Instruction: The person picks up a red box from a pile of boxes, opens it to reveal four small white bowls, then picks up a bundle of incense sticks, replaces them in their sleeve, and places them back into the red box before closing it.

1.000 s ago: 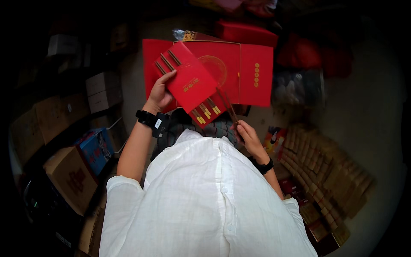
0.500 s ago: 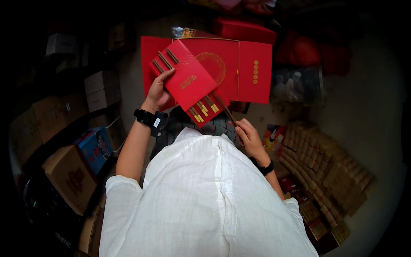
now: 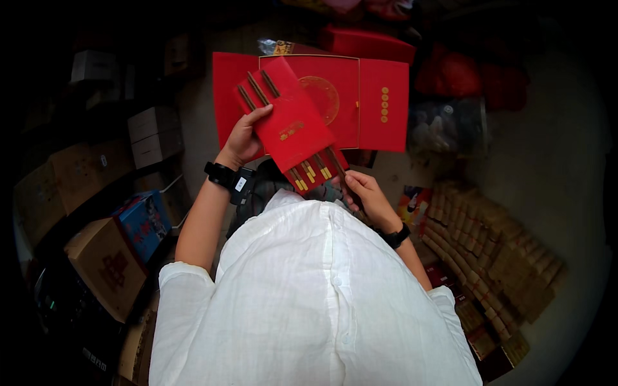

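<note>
My left hand [image 3: 243, 137] grips the left edge of a flat red chopstick sleeve [image 3: 297, 122], thumb on top. Several dark brown chopsticks [image 3: 256, 89] stick out of its upper end. Their gold-tipped ends [image 3: 309, 174] show at the lower edge. In my right hand [image 3: 368, 195] are dark chopsticks [image 3: 335, 161], pinched near the lower right corner of the sleeve, with their far part running in under its red front. How many they are I cannot tell. Behind the sleeve lies an opened red box [image 3: 384, 77] with a gold round emblem, partly covered.
Another red box [image 3: 367, 46] lies beyond the opened one. A clear plastic bag [image 3: 447, 128] and red bags [image 3: 447, 74] are at the right. Rows of tan paper-wrapped bundles [image 3: 483, 238] fill the lower right. Cardboard boxes [image 3: 103, 264] and a blue box [image 3: 143, 222] stand at the left.
The chopsticks in my right hand have gone further into the sleeve, and that hand has moved up and left toward it. The sleeve has shifted slightly right and turned more upright.
</note>
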{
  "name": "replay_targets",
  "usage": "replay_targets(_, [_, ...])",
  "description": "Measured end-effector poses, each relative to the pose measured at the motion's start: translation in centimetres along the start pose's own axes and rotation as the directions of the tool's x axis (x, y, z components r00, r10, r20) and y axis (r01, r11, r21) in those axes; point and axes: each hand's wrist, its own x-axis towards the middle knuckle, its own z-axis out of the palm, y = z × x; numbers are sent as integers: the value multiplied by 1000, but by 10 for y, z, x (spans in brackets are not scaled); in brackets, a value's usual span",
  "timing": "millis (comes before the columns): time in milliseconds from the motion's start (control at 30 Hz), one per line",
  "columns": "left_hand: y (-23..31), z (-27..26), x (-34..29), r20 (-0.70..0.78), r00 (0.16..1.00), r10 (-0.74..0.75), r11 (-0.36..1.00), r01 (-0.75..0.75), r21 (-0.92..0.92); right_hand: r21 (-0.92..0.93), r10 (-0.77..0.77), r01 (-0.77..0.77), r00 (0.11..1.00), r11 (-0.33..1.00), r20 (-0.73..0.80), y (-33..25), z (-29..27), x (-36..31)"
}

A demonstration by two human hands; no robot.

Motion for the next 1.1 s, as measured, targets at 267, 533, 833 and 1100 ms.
replay_targets(267, [-1,1,1,76,995,-62,998,63,-6,147,-89,109,987,983,-135,16,5,22])
replay_targets(533, [-2,-1,-2,72,995,-68,992,75,-98,355,146,-179,982,918,116,32,-4,-23])
replay_targets(833, [0,-3,-1,34,999,-7,999,8,-38,88,39,-41,999,995,18,54,-18,-24])
replay_targets(1100, [9,14,-5,36,999,-20,999,18,41,125,-24,27,999,992,-27,43,-3,0])
